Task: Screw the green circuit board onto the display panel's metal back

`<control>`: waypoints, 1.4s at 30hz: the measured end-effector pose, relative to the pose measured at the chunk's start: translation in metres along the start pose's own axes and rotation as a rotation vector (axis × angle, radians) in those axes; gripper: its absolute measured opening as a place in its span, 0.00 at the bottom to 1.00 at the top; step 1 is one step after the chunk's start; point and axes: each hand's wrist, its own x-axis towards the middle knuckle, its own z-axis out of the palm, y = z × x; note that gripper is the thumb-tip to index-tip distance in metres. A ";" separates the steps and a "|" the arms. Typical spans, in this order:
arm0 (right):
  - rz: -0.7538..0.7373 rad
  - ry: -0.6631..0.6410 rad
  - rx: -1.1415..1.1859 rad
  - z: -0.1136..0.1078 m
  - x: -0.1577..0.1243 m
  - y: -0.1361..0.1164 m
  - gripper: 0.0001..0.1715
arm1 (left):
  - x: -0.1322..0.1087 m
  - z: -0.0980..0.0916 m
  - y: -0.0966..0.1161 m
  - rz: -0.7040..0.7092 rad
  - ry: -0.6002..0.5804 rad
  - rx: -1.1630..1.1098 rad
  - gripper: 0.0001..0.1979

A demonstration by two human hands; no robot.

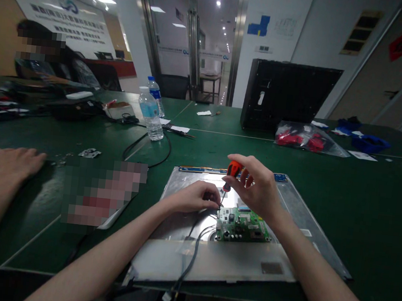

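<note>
A short screwdriver [234, 169] with an orange and black handle is gripped in my right hand [257, 182]. Its shaft points down to the upper left corner of a green circuit board [241, 225]. Beside the shaft's tip, my left hand [196, 197] has its fingertips pinched together; whatever is between them is hidden. The board lies on the silvery back of a flat display panel [175, 258], which rests on the table in front of me. Dark cables [195, 250] run from the board's left side over the panel's near edge.
At the left, another person's hand [16, 162] rests on the green table [201, 146]. Two water bottles [150, 114] stand farther back. A black monitor housing [289, 97] and a plastic bag with red parts [306, 137] are at the back right. Small loose parts [90, 153] lie left.
</note>
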 end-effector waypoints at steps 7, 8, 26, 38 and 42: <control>0.040 -0.015 0.058 0.003 -0.002 -0.001 0.21 | -0.001 0.000 0.001 -0.011 -0.005 -0.023 0.03; 0.037 -0.001 0.052 0.004 -0.002 0.000 0.20 | -0.001 0.000 0.002 -0.012 -0.002 -0.020 0.03; 0.011 0.038 0.014 0.009 -0.002 0.000 0.19 | 0.000 -0.002 -0.001 0.003 -0.006 0.006 0.02; 0.028 -0.062 0.113 0.007 -0.004 -0.002 0.25 | 0.001 0.000 -0.002 0.010 0.005 0.008 0.02; -0.014 -0.003 0.034 0.010 -0.004 0.001 0.21 | 0.000 -0.001 0.002 0.013 -0.003 0.029 0.02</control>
